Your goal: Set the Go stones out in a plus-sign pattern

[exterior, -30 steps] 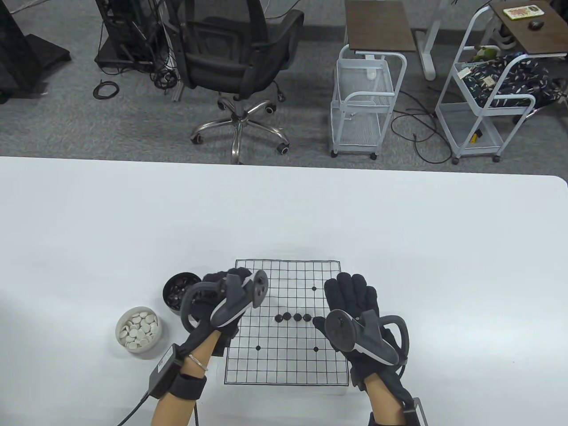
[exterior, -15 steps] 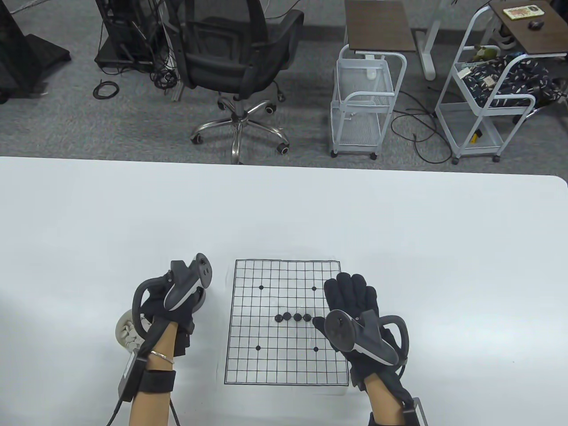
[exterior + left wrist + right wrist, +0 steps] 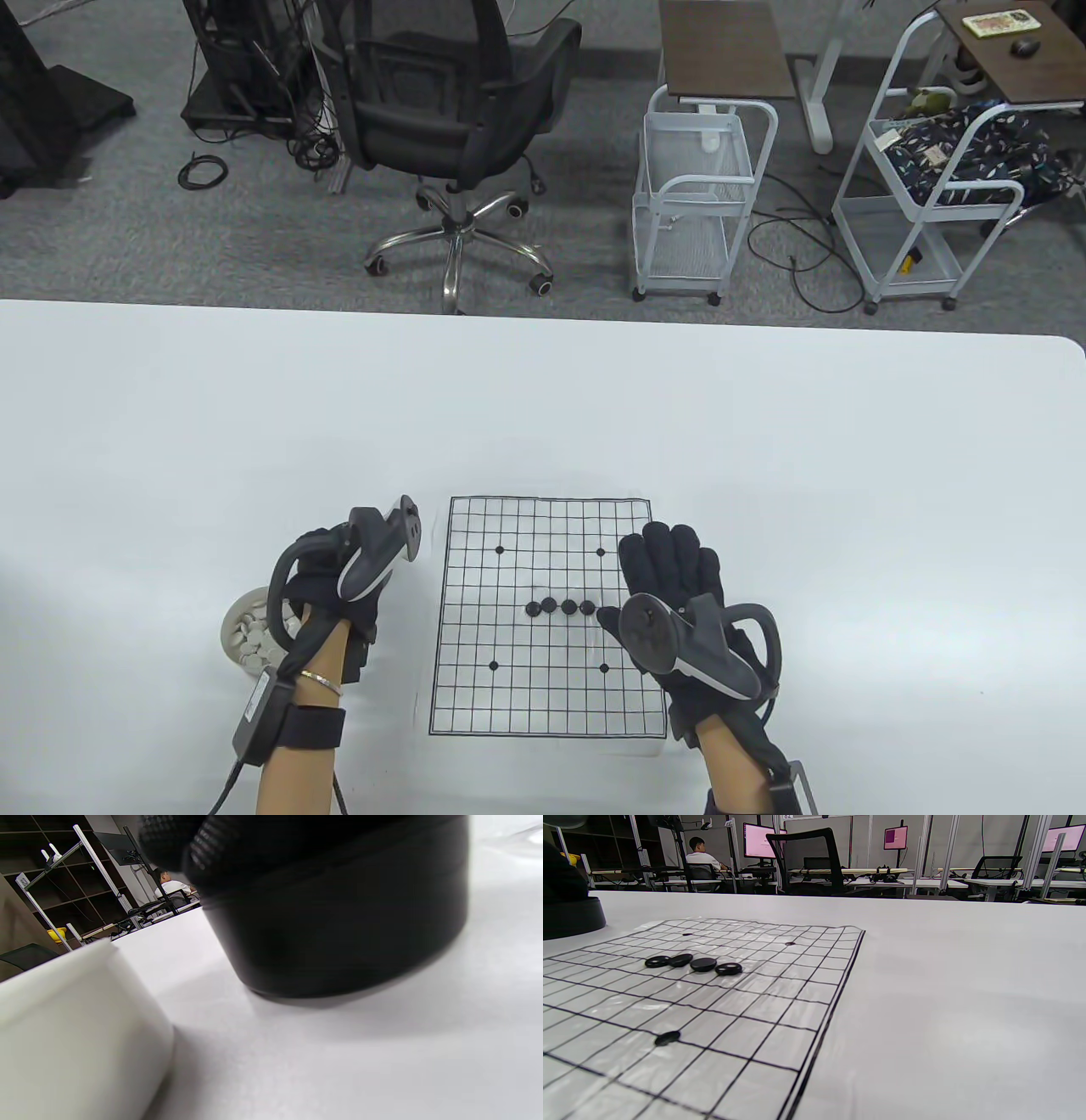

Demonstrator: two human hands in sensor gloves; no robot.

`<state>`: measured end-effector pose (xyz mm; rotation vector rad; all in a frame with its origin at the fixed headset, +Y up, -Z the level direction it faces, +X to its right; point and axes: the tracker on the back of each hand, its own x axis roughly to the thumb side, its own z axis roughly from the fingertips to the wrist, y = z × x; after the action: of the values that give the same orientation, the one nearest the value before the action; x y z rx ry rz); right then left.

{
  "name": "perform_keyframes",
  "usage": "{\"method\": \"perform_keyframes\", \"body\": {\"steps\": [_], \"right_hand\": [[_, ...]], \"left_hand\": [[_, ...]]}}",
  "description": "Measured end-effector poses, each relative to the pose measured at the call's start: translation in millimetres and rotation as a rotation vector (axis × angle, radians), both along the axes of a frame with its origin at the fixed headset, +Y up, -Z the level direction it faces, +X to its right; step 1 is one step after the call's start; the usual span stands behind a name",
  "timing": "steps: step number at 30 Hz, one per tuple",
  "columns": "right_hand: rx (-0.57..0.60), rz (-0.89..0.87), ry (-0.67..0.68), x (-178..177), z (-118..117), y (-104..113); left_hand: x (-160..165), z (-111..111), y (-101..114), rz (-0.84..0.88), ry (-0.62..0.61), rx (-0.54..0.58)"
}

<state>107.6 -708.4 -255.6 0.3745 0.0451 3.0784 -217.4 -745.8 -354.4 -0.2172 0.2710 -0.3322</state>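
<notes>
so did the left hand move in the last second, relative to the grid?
Yes. The left hand was over the printed grid sheet's left edge; now it sits clear left of it, over the black bowl near the white bowl.

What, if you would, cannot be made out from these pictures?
- Left hand fingers: table view, hidden under its tracker; whether they hold a stone is unclear.
- Black bowl: table view, covered by the left hand; left wrist view, blurred, inside unseen.
- White bowl: half hidden by the left hand.
</notes>
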Motion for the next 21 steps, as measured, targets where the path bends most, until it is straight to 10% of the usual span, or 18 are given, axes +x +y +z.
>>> {"method": "perform_keyframes", "body": {"steps": [21], "right_hand": [[0.002,-0.009,0.008,0,-1,0]], "left_hand": [[-11,10,34,0.245,-0.047,0.147]]}}
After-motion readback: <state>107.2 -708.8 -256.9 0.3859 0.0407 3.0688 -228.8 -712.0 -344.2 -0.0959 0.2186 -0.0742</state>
